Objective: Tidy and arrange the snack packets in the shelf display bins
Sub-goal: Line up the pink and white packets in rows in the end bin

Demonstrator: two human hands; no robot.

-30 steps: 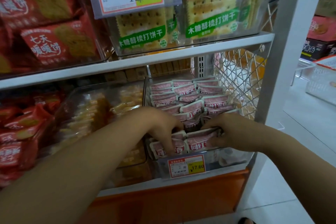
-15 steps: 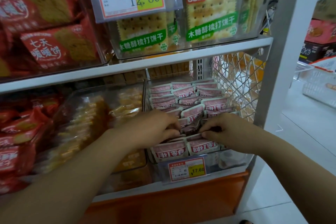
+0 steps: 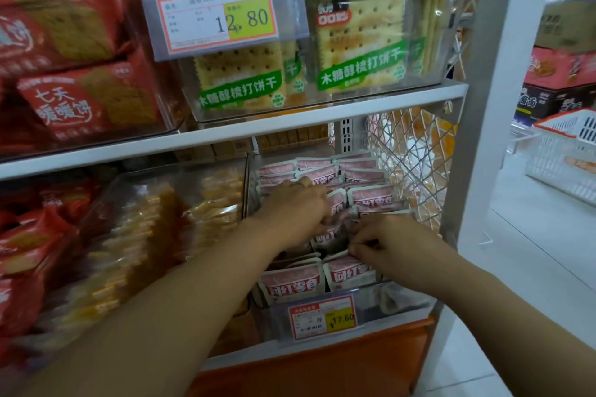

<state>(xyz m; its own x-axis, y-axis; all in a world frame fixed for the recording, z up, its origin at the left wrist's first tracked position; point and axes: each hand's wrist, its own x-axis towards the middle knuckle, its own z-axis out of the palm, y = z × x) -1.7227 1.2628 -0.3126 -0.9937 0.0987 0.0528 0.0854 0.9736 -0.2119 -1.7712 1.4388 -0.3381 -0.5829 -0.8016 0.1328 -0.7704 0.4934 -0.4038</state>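
1. Snack packets (image 3: 371, 195), pink and white, filled the clear display bin (image 3: 406, 301) at the right end of the lower shelf (image 3: 245, 353), behind a price tag (image 3: 324, 317) clipped to the bin's front wall.
2. Done, by the look of it: the rows at the back of the bin stood upright and overlapped in fairly even files. Two front packets (image 3: 292, 284) stood side by side against the front wall with their printed faces outward.
3. Left to do, as I judged it: the middle of the bin, between the two hands. There the packets leaned and crumpled against each other around a dark gap, not yet stood in line with the rest.
4. The left hand (image 3: 296, 206) reached into that middle stretch with its knuckles up. Its fingers (image 3: 317, 219) were bent down among the packets, but whether they clasped one could not be told.
5. The right hand (image 3: 390, 243) lay just behind the front row. Its fingers (image 3: 361, 246) and thumb were closed in a pinch on the top edge of a packet there.
6. This bin seemed well past halfway, with only the centre rows needing to be straightened and closed up.
7. The neighbouring bin (image 3: 154, 235) of yellowish packets looked uneven, but it was too blurred to judge, and neither hand touched it.
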